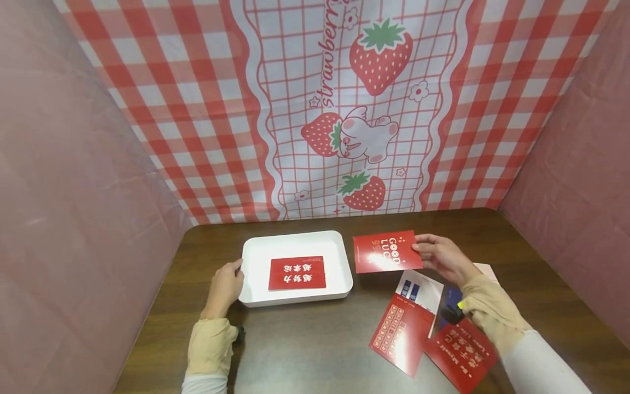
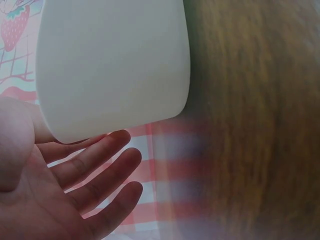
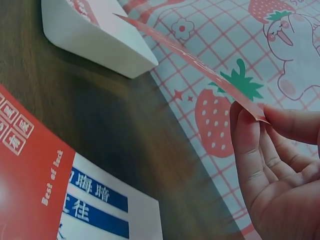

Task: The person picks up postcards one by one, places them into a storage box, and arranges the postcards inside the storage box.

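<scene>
My right hand (image 1: pixel 445 258) pinches the edge of a red card (image 1: pixel 381 253) with "GOOD LUCK" lettering between thumb and fingers. The right wrist view shows the card (image 3: pixel 200 65) edge-on, held above the table near the tray. At the left end of a white rectangular tray (image 1: pixel 295 298), my left hand (image 1: pixel 227 285) holds the rim between thumb and index finger; the other fingers (image 2: pixel 107 182) spread loosely below it. Another red card (image 1: pixel 297 273) with white characters lies flat in the tray.
Several cards lie overlapping at the right: a red card with a grid of characters (image 1: pixel 401 334), a white card with blue bars (image 1: pixel 418 290), a dark blue card (image 1: pixel 451 301) and a red "Be Myself" card (image 1: pixel 462 355). A strawberry-print cloth (image 1: pixel 344 109) hangs behind the wooden table (image 1: pixel 305 350).
</scene>
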Motion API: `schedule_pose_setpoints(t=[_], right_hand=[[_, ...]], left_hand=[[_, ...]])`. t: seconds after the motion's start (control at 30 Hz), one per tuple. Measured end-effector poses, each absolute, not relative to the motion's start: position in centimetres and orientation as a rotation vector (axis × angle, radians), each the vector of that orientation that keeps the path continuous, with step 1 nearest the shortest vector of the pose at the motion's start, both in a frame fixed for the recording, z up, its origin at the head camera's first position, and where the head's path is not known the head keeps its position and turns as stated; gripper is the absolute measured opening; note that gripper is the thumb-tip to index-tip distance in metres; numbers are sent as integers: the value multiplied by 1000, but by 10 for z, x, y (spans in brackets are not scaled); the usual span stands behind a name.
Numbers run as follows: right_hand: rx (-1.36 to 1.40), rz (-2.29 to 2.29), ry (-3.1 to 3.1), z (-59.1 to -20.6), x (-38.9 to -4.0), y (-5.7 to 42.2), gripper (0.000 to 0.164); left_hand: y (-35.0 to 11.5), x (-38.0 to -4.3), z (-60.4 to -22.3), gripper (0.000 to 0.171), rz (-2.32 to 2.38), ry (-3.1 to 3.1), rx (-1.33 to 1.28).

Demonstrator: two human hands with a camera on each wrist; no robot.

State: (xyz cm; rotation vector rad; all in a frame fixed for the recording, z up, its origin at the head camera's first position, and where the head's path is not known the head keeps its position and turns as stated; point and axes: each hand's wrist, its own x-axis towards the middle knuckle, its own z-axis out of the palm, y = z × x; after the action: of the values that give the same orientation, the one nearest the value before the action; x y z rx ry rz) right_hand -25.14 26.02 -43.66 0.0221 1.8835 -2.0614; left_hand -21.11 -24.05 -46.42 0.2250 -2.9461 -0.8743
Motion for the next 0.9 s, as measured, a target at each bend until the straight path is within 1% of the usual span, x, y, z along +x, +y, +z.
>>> schedule_pose_setpoints(t=[0.13, 0.33, 0.6, 0.9], right_hand=[[37, -2100, 1841, -432, -253, 255, 17], [39, -2152, 1786, -429, -253, 247, 13], [4, -2182, 1747, -431, -254, 236, 14], [48, -2148, 1775, -431, -255, 225, 19]], left_hand=[[-241, -211, -464, 44, -899, -2945, 240], [-240, -212, -464, 44, -896, -2942, 237], [-240, -212, -464, 44, -896, -2940, 242], [-240, -211, -465, 44, -894, -2936, 231]])
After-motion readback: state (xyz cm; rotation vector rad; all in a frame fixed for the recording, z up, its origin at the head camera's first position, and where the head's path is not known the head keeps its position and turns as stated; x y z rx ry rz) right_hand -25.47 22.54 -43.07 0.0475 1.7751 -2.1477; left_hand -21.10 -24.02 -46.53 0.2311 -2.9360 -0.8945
